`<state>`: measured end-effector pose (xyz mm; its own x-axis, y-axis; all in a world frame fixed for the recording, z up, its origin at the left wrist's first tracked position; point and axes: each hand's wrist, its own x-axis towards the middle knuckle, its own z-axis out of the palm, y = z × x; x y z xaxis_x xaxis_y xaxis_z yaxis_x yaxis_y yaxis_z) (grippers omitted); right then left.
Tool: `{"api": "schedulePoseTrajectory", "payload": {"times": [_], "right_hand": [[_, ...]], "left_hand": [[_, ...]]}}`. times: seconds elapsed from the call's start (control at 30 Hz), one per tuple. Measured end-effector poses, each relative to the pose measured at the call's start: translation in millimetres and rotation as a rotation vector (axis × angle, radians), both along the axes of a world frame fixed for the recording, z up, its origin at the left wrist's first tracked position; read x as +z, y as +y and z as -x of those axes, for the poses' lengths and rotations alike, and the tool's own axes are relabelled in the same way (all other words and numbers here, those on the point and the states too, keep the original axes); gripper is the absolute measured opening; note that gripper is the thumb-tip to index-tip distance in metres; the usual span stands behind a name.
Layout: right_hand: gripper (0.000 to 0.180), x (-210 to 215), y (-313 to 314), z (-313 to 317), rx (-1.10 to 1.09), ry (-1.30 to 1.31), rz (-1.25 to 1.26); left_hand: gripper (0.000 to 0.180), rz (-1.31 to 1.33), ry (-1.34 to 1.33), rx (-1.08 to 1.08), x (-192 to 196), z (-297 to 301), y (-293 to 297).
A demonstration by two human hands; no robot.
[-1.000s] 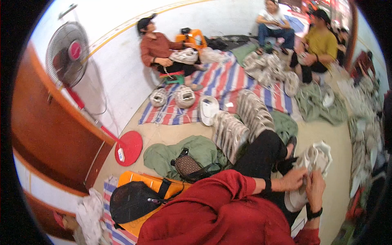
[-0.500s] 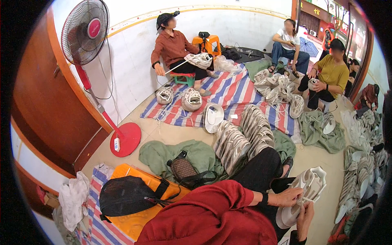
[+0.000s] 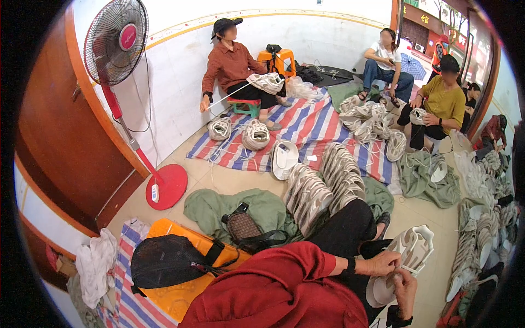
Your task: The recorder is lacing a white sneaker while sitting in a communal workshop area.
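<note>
A beige and white shoe upper [image 3: 416,249] rests tilted over my lap and knees at the lower right. My left hand [image 3: 384,263], with a black band at the wrist, is closed at its middle edge. Just below it, my right hand [image 3: 405,287] has its thumb and fingers pinched against the same upper. The fingertips of both hands nearly meet; whether a lace lies between them is too small to make out. Beyond my knees stand two long rows of similar shoe uppers [image 3: 309,197], stacked closely against each other.
A striped sheet [image 3: 306,123] bears more uppers, with co-workers seated around it. An orange stool [image 3: 169,284] holding a black bag [image 3: 167,259] is at my left. Behind stands a red fan [image 3: 167,186]. A green cloth [image 3: 205,210] and shoe piles [image 3: 473,246] lie about.
My hands have drawn closer together on the upper, the right one shifting slightly left. The co-worker in rust has moved a hand left and down, pulling a white lace longer.
</note>
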<state>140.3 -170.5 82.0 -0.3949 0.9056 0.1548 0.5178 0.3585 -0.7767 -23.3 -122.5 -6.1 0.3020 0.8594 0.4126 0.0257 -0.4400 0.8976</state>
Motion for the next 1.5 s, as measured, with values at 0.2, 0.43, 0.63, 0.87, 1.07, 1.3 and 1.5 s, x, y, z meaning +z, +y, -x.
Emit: {"api": "schedulePoseTrajectory", "payload": {"times": [0.2, 0.43, 0.63, 0.87, 1.07, 1.3, 1.5], "right_hand": [[0.029, -12.5, 1.3, -16.8, -0.195, 0.119, 0.268], [0.030, 9.7, -17.7, -2.9, -0.027, -0.074, 0.044], [0.034, 24.7, -28.6, -2.8, 0.176, -0.060, -0.027], [0.014, 5.0, -23.5, -10.8, -0.002, 0.086, 0.128], [0.031, 4.3, -6.1, -8.9, -0.108, 0.202, 0.268], [0.022, -1.5, -1.3, 18.2, -0.153, -0.316, -0.123], [0.013, 21.1, -17.6, 6.8, -0.008, -0.134, 0.155]], "left_hand": [[0.013, 0.027, 0.024, 0.017, 3.9, 2.5, 2.4], [0.019, 0.291, -0.018, -0.005, 14.2, 9.0, 11.2], [0.026, 0.001, 0.178, 0.147, 4.4, -0.6, 14.9], [0.021, -0.118, 0.203, 0.076, -8.5, -1.3, 8.2], [0.019, -0.371, 0.260, -0.300, 30.7, -4.4, -60.1], [0.013, -0.448, 0.544, -0.261, 38.0, 5.3, -71.9], [0.012, -0.363, 0.357, -0.401, 60.4, 25.4, -55.8]]}}
